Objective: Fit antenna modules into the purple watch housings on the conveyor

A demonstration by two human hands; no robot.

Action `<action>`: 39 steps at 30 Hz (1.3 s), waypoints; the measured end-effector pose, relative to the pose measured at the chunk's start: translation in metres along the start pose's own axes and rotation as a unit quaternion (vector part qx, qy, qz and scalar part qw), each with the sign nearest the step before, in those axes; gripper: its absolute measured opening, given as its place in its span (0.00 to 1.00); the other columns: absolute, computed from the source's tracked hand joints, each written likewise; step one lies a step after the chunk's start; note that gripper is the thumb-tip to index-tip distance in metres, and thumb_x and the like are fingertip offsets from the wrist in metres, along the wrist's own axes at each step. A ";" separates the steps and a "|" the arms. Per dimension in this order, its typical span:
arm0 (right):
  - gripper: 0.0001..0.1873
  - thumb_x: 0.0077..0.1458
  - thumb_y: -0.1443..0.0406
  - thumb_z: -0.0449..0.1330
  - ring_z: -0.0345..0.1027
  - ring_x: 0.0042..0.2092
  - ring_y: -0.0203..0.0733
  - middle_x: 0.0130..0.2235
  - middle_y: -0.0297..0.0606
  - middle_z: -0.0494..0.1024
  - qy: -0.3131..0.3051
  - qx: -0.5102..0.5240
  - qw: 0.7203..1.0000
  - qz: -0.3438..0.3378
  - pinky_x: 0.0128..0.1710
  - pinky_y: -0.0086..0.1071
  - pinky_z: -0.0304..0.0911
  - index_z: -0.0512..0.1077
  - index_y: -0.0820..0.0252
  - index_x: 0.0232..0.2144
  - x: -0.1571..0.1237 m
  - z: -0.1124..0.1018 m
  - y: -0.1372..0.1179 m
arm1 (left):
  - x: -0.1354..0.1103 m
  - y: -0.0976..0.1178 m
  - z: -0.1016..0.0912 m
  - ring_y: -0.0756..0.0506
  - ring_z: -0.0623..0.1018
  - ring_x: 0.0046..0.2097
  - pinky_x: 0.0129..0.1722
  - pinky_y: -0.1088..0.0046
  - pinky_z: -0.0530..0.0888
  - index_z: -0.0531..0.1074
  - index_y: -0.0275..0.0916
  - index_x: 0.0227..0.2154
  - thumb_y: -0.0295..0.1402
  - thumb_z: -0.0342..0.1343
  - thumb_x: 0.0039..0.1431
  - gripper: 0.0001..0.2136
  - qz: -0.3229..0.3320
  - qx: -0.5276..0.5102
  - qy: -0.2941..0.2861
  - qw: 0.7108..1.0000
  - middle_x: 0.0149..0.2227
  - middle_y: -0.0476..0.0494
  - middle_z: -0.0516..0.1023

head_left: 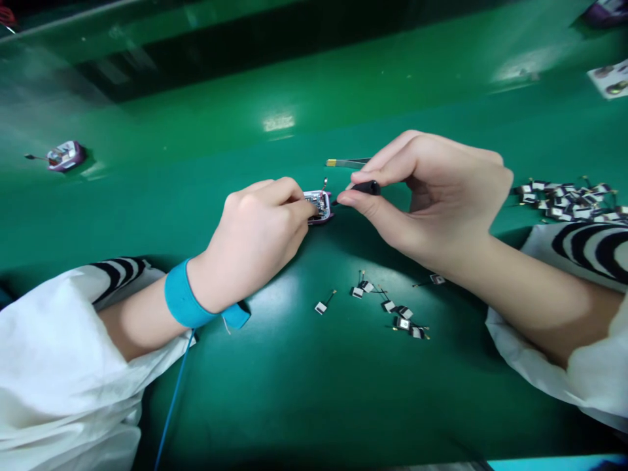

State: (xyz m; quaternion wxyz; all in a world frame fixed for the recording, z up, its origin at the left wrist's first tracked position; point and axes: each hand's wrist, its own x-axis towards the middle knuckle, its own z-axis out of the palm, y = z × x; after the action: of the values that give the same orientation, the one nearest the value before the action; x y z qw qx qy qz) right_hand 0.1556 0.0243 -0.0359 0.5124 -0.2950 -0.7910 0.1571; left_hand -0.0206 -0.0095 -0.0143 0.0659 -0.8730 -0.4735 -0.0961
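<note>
My left hand [258, 232] is closed around a small purple device shell [318, 206] with its circuit board showing, holding it down on the green mat [314, 392]. A blue wrist strap [184, 297] with a cord circles that wrist. My right hand [432, 196] pinches a thin black tool [364, 188], whose tip touches the device's right edge. Metal tweezers [348, 162] with a yellow end lie just behind the right hand's fingers.
Several small white-and-black parts with thin wires [392, 307] are scattered in front of my hands. A larger heap of them [572, 199] lies at the right. Another purple device [65, 156] sits far left. A white card [611, 80] rests at the top right.
</note>
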 end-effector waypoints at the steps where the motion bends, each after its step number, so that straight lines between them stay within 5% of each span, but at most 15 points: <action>1: 0.11 0.42 0.65 0.64 0.68 0.29 0.34 0.24 0.29 0.70 -0.002 0.000 1.000 0.003 0.25 0.28 0.63 0.62 0.57 0.20 0.000 0.000 0.000 | 0.000 0.000 0.000 0.48 0.74 0.32 0.27 0.75 0.67 0.73 0.39 0.29 0.31 0.45 0.56 0.11 0.000 0.000 0.004 1.000 0.32 0.48 0.75; 15: 0.09 0.46 0.66 0.61 0.68 0.30 0.36 0.24 0.28 0.71 -0.056 -0.020 0.998 -0.004 0.29 0.32 0.65 0.63 0.57 0.21 -0.002 0.002 -0.001 | -0.001 0.000 0.002 0.49 0.73 0.31 0.26 0.75 0.65 0.72 0.38 0.26 0.30 0.46 0.56 0.10 0.008 0.017 0.008 1.000 0.31 0.48 0.74; 39: 0.08 0.49 0.69 0.55 0.67 0.28 0.35 0.24 0.33 0.71 -0.062 -0.079 0.993 -0.059 0.25 0.30 0.61 0.61 0.59 0.21 -0.004 0.006 -0.004 | 0.000 -0.001 0.000 0.48 0.72 0.32 0.29 0.74 0.66 0.70 0.37 0.25 0.31 0.45 0.56 0.10 0.010 -0.001 -0.016 1.000 0.31 0.47 0.73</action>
State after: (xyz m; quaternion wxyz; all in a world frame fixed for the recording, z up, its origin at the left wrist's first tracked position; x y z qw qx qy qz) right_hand 0.1504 0.0187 -0.0392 0.4456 -0.2770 -0.8474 0.0814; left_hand -0.0218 -0.0086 -0.0145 0.0579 -0.8792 -0.4657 -0.0821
